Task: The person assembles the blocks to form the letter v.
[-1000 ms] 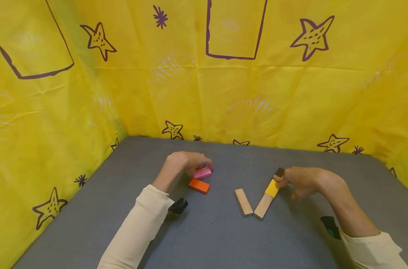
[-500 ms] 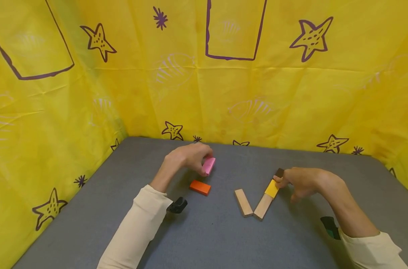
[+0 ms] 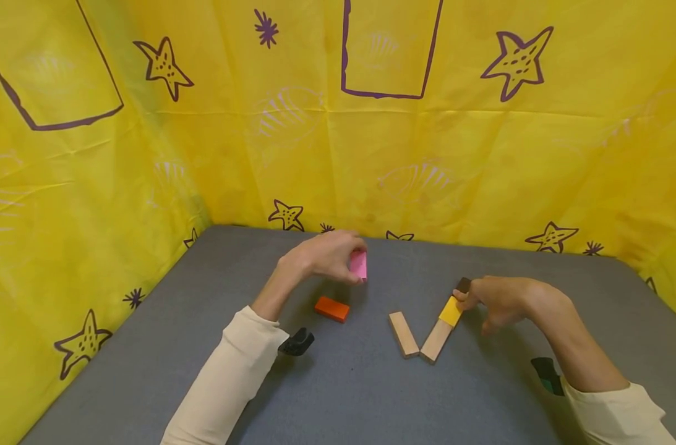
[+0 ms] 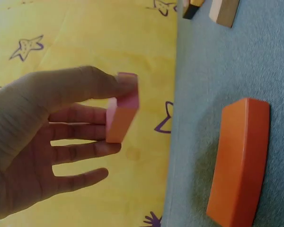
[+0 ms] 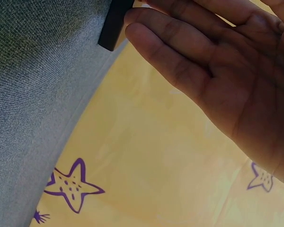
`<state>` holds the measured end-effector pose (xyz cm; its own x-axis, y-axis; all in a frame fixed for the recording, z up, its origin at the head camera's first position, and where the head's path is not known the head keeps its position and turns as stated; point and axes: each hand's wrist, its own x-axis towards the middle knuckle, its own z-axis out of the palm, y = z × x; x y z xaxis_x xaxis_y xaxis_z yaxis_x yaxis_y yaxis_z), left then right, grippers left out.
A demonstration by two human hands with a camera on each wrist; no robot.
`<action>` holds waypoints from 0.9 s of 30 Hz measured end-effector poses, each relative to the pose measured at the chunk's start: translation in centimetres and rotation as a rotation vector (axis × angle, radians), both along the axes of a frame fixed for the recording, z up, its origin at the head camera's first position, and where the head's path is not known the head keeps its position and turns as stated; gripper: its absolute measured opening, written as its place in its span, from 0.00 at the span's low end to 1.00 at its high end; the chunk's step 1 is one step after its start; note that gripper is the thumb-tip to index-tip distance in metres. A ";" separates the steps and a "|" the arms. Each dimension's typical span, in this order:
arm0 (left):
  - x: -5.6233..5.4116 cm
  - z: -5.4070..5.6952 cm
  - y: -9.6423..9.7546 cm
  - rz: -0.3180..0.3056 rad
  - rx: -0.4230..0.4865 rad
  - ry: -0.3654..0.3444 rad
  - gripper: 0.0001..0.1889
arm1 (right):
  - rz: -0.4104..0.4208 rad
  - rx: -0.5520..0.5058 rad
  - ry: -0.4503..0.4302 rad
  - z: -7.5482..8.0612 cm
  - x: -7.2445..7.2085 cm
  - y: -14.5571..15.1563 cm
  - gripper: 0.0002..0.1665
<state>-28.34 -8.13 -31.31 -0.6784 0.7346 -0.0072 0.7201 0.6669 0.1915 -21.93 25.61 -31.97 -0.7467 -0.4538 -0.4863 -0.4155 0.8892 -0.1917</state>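
Observation:
Pinched between the thumb and fingertips of my left hand [image 3: 329,256] is a pink wooden block [image 3: 359,264], raised above the table. The left wrist view shows the thumb on one end of it and the little finger free. Below that hand lies an orange block [image 3: 332,309]. My right hand [image 3: 501,300] touches the row on the right with nearly straight fingertips, where a yellow block [image 3: 451,312] meets a dark brown block [image 3: 463,285]. A plain wood block [image 3: 436,341] continues this row toward me. Another plain block [image 3: 404,335] slants away from its near end, making a V.
The grey table [image 3: 360,402] is enclosed by a yellow cloth [image 3: 371,142] printed with starfish and fish. Black wrist devices [image 3: 297,342] hang under both forearms, low over the table.
My left hand has lifted the pink block from beside the orange one, turned it more upright, and moved it right and away from me. The right hand has stayed put.

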 end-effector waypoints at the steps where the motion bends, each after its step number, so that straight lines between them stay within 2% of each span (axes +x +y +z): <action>1: 0.0 -0.1 0.2 -0.003 0.013 0.003 0.28 | -0.003 0.002 -0.001 0.0 0.0 0.0 0.40; 7: 0.0 -0.8 1.5 -0.039 0.056 0.017 0.29 | -0.005 0.012 -0.001 0.0 0.0 -0.1 0.39; 13: 0.4 -1.5 2.6 -0.034 0.074 0.007 0.24 | 0.000 0.014 0.008 0.1 0.0 -0.2 0.38; 17: 0.9 -2.1 3.4 -0.013 0.056 0.009 0.20 | 0.003 0.015 0.016 0.1 0.1 -0.2 0.38; 24: 1.6 -3.3 5.2 -0.046 -0.005 -0.003 0.16 | 0.003 0.019 0.012 0.0 0.1 -0.2 0.38; 27: 1.8 -3.5 5.5 -0.038 -0.023 -0.007 0.15 | 0.003 0.021 0.014 0.0 0.1 -0.2 0.39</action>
<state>-26.50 -2.59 -34.86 -0.6501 0.7593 -0.0291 0.7434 0.6435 0.1821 -21.81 25.37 -31.95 -0.7523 -0.4458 -0.4852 -0.4204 0.8917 -0.1676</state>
